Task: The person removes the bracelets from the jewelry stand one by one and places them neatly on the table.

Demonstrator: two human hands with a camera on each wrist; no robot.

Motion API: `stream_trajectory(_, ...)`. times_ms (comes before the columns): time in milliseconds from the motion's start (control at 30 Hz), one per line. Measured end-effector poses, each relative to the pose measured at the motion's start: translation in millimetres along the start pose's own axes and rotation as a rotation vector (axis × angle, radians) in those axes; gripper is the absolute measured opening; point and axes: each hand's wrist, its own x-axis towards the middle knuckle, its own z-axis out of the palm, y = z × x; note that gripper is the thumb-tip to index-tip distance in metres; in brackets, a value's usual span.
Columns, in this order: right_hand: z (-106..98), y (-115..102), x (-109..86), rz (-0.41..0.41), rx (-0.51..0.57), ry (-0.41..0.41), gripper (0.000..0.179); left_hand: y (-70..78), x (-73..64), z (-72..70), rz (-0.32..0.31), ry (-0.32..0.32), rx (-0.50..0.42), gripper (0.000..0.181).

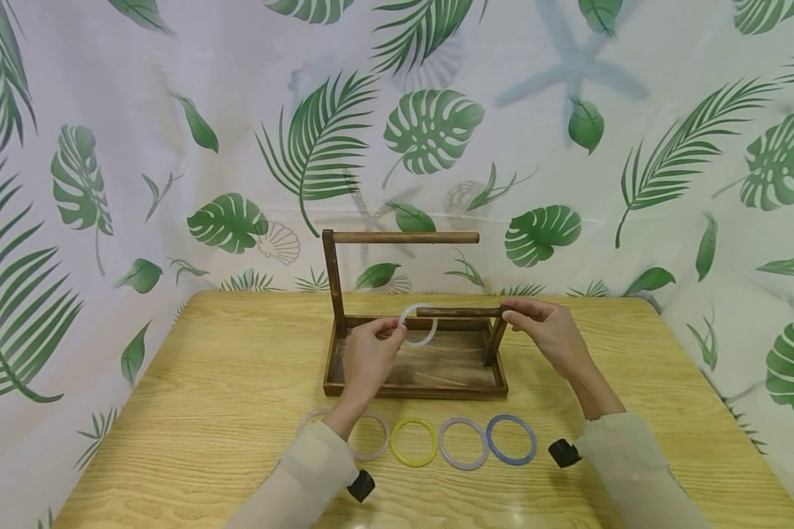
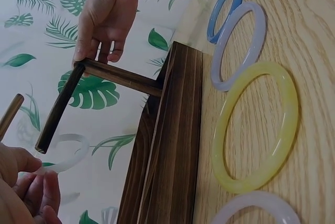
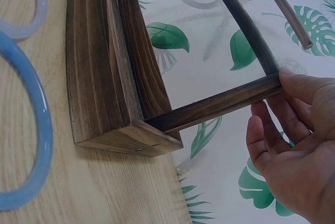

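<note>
My left hand (image 1: pixel 370 358) pinches a whitish, translucent bangle (image 1: pixel 423 344) between thumb and fingers. This bangle overlaps the free left end of the lower bar (image 1: pixel 459 312) of a dark wooden bangle stand (image 1: pixel 417 392); I cannot tell whether it is around the bar. At the stand's right side, my right hand (image 1: pixel 551 336) grips the top corner where the post (image 3: pixel 220 103) meets that bar. In the right wrist view its thumb lies on the corner, with fingers below. On the table in front lie a yellow bangle (image 1: pixel 414 463), a lavender one (image 1: pixel 463 466) and a blue one (image 1: pixel 511 461).
Two more pale bangles lie further left, one of them a whitish ring (image 1: pixel 387 441), both partly covered by my left arm. A taller bar (image 1: pixel 403 238) rises at the stand's back left. Behind the wooden table (image 1: pixel 225 367) hangs a leaf-patterned cloth (image 1: pixel 238 147).
</note>
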Motion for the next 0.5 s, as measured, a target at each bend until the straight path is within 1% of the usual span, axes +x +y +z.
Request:
stream_trajectory(267,-0.1,-0.1,-0.4,-0.002,0.002,-0.002,0.044,-1.5,0.8,-4.0,-0.009,0.004,0.045,0.019)
stream_trajectory(500,0.4,-1.0,-1.0,-0.012,0.017,0.003,0.044,-4.3,2.0,-10.1,-0.018,0.012,0.040,0.018)
